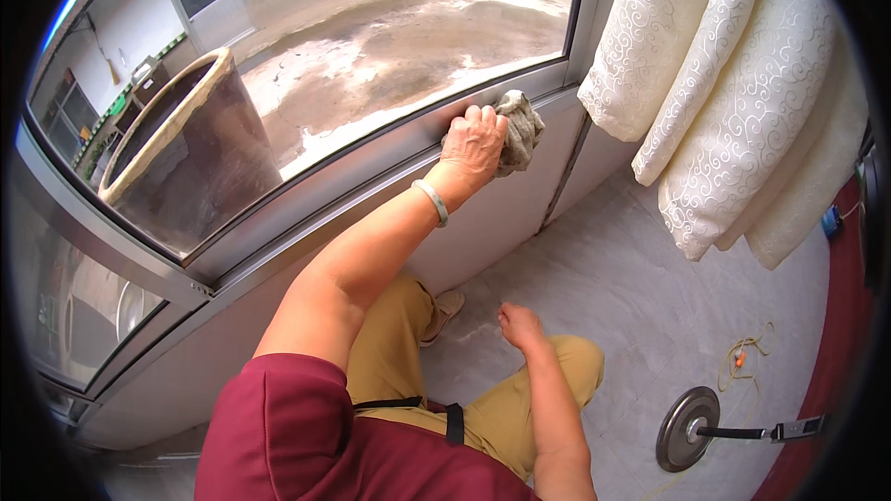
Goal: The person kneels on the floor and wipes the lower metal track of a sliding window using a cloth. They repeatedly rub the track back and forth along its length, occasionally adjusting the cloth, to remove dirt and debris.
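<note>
My left hand (471, 148), with a pale bangle (432, 203) on its wrist, is closed on a crumpled grey cloth (522, 134). It presses the cloth against the lower rail of the metal window frame (390, 141), near the frame's right corner. Most of the cloth bulges out to the right of my fingers. Lower down, my right hand (522, 326) hangs beside my bent knee with its fingers curled in. Nothing shows in it, and it touches neither the frame nor the cloth.
Cream patterned curtains (742, 83) hang at the right. On the grey tiled floor (613, 269) stand a round metal base (687, 429) with a dark pole and a loose yellowish cord (754, 353). Through the glass a large brown vat (200, 148) is visible.
</note>
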